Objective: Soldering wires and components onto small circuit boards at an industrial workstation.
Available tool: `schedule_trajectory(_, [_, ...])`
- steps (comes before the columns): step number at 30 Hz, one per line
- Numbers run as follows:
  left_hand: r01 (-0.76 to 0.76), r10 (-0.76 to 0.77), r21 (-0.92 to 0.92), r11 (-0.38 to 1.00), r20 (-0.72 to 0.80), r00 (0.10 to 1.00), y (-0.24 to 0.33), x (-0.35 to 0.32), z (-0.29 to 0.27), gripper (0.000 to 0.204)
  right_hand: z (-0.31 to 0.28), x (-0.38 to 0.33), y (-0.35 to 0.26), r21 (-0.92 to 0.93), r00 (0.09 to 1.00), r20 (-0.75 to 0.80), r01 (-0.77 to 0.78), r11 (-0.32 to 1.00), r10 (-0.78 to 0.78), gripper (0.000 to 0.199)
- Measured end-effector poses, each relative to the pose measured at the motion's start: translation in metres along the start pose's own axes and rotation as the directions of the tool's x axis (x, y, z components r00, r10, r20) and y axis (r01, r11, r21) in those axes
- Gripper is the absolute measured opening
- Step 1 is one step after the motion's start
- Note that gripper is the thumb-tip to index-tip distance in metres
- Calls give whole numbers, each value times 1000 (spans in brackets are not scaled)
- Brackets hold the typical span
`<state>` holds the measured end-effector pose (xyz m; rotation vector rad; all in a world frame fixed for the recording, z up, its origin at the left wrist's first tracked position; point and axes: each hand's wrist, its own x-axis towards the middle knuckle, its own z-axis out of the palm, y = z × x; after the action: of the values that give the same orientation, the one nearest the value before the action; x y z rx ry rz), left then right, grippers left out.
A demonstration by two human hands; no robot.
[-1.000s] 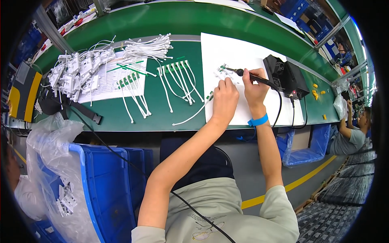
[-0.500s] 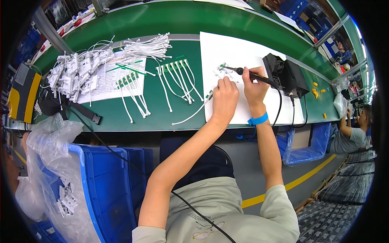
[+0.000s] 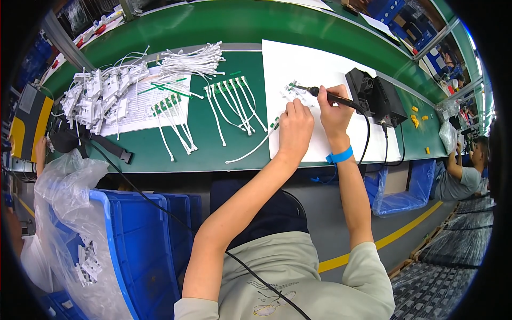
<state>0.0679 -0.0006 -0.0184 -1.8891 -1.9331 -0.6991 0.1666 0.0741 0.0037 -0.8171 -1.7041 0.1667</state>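
My right hand (image 3: 336,111) grips a soldering iron (image 3: 341,100) like a pen. Its tip points left, at a small green and white part (image 3: 291,87) on the white sheet (image 3: 280,58). Close below that part is my left hand (image 3: 296,127), fingers pinched together. What they hold is too small and covered to make out. A white cable with a green end (image 3: 250,157) lies just left of this hand, across the sheet's edge. Farther left are two green circuit board strips, one larger (image 3: 226,85) and one smaller (image 3: 166,105), with white cables attached.
A black soldering station (image 3: 386,101) stands right of my hands, with yellow bits (image 3: 415,121) beyond. White plastic housings (image 3: 98,98) and bundled white cables (image 3: 194,60) are heaped at left. Blue bins (image 3: 138,245) stand below the table's left. Another person (image 3: 464,176) sits at far right.
My hands and the soldering iron have barely moved. At the far left edge, another person's hand has come up beside the yellow and black box.
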Motion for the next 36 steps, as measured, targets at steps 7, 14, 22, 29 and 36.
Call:
schedule_trajectory(7, [0,0,-5,1000,14,1000,0,1,1,17,1,0,-1,-39,1000,-2,14,999,-14,21])
schedule_trajectory(14, [6,-6,14,1000,-17,1000,1,1,1,17,1,-3,-4,-40,1000,11,8,999,-8,22])
schedule_trajectory(22, [-8,10,81,997,-17,1000,1,0,2,10,-1,-4,-1,-47,1000,12,-28,999,29,23])
schedule_trajectory(29, [3,-1,66,998,-30,1000,1,0,0,9,-13,-3,-1,7,984,-178,15,1000,-14,21])
schedule_trajectory(36, [-15,16,38,999,-21,1000,-3,-1,2,13,-79,34,5,58,911,-403,-70,996,88,18])
